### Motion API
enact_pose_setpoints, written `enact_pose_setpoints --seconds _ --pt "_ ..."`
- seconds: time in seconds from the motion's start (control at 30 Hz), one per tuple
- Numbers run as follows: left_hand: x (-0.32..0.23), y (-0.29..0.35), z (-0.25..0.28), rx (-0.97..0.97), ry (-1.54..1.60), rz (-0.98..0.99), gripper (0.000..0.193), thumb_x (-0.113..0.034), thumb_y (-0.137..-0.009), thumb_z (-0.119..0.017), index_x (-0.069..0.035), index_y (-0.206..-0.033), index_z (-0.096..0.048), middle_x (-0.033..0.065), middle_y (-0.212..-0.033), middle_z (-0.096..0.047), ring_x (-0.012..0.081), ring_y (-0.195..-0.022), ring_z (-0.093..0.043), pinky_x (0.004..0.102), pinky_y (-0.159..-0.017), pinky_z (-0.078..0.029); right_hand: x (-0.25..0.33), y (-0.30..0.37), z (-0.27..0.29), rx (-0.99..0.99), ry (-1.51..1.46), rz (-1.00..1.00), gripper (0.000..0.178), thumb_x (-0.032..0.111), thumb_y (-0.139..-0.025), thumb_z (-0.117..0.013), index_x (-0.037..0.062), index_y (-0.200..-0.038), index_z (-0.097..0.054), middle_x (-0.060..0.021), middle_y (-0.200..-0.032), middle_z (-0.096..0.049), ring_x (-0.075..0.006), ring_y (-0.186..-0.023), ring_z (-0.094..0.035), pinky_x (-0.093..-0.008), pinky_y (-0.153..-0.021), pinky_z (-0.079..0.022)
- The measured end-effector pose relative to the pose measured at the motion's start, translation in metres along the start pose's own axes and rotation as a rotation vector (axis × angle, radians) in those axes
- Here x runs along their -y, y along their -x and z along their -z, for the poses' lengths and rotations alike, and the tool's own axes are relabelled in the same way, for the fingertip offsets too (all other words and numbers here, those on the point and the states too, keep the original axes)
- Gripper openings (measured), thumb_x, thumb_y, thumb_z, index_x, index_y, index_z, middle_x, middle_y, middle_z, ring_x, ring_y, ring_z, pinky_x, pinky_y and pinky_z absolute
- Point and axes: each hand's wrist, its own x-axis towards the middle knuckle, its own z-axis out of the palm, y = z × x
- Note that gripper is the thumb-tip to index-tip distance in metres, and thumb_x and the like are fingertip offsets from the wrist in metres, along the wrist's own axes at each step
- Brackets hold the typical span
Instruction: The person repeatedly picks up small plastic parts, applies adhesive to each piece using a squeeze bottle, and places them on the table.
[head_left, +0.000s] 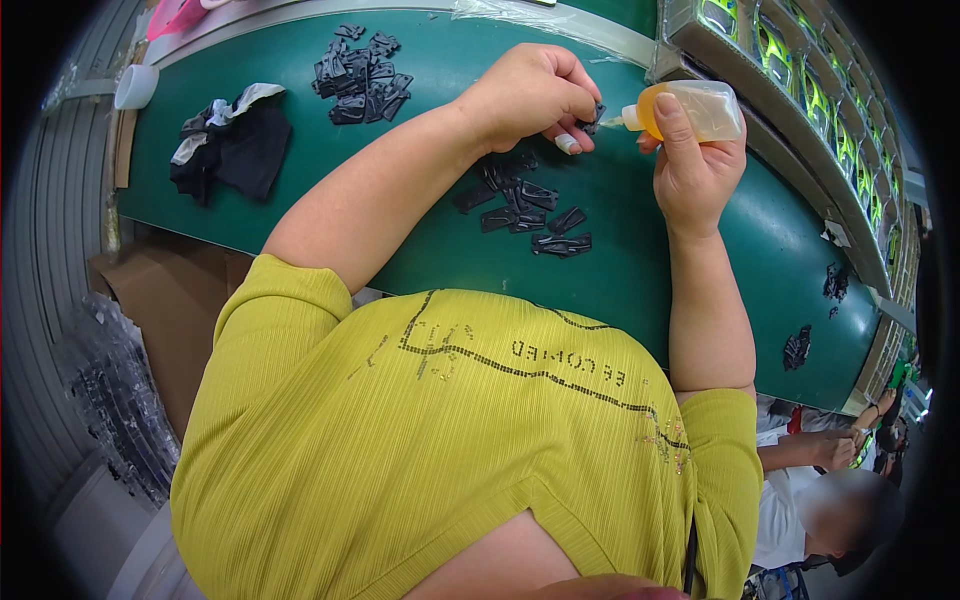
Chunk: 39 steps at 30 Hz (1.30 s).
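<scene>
Over the green table, my left hand [535, 95] pinches a small black plastic part [592, 120] between thumb and fingers. One of its fingertips has a white wrap around it. My right hand [700, 160] grips a clear squeeze bottle [700, 110] that holds yellowish liquid. The bottle lies tilted on its side, its thin nozzle pointing left at the black part; whether the tip touches it I cannot tell. Below my left hand lies a loose group of black plastic parts [525, 205]. A bigger heap of similar parts [360, 80] sits farther left, beyond my forearm.
A crumpled black and white cloth [235, 140] rests on the table [430, 250] at left, near a white cup [136, 87]. A rack [800, 100] of bright green-yellow items borders the right side. Small black pieces [797, 347] lie at right. Another person [800, 500] sits at lower right.
</scene>
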Motion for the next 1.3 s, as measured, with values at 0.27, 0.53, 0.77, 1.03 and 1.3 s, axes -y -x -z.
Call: enact_pose_setpoints --seconds 0.27,0.53,0.77,1.03,1.3 --pt "-0.002 0.001 -0.001 0.003 -0.005 0.01 0.016 -0.003 -0.075 -0.061 0.002 -0.09 -0.057 0.0129 -0.081 -0.063 0.0207 -0.064 -0.067 0.0248 -0.055 -0.053 -0.001 0.001 -0.002 -0.003 0.017 0.011 0.025 0.015 -0.082 -0.069 0.0035 -0.099 -0.055 -0.0049 -0.087 -0.063 -0.0112 -0.071 -0.061 -0.0212 -0.054 -0.05" --pt "-0.001 0.001 -0.001 0.0 -0.003 0.011 0.017 -0.002 -0.074 -0.061 0.002 -0.09 -0.057 0.0132 -0.081 -0.062 0.0209 -0.064 -0.067 0.0244 -0.055 -0.054 0.0 0.002 -0.003 -0.005 0.027 0.013 0.025 0.015 -0.082 -0.07 0.0036 -0.099 -0.055 -0.0051 -0.087 -0.063 -0.0114 -0.07 -0.061 -0.0212 -0.054 -0.05" --pt "-0.002 0.0 -0.001 0.013 0.008 0.019 0.018 -0.002 -0.074 -0.061 0.003 -0.09 -0.057 0.0136 -0.081 -0.062 0.0214 -0.064 -0.067 0.0248 -0.055 -0.054 0.001 0.003 -0.002 0.03 0.083 0.034 0.025 0.014 -0.081 -0.07 0.003 -0.099 -0.055 -0.0051 -0.086 -0.063 -0.0106 -0.067 -0.06 -0.0205 -0.054 -0.049" --pt "-0.002 0.0 0.004 -0.023 0.023 0.0 0.018 -0.001 -0.074 -0.061 0.003 -0.091 -0.057 0.0134 -0.081 -0.062 0.0225 -0.063 -0.067 0.0249 -0.053 -0.053 -0.002 -0.015 0.005 -0.116 -0.305 -0.108 0.011 0.012 -0.087 -0.059 0.0039 -0.095 -0.059 -0.0054 -0.086 -0.062 -0.0117 -0.065 -0.058 -0.0222 -0.049 -0.043" --pt "-0.014 -0.005 0.047 -0.208 0.052 -0.099 0.019 -0.003 -0.077 -0.063 0.003 -0.096 -0.059 0.012 -0.081 -0.064 0.0158 -0.061 -0.062 0.0256 -0.054 -0.051 -0.006 -0.013 0.021 -0.123 -0.482 -0.226 0.011 0.016 -0.09 -0.055 0.0069 -0.095 -0.058 -0.0039 -0.085 -0.059 -0.0116 -0.065 -0.053 -0.0231 -0.051 -0.041"
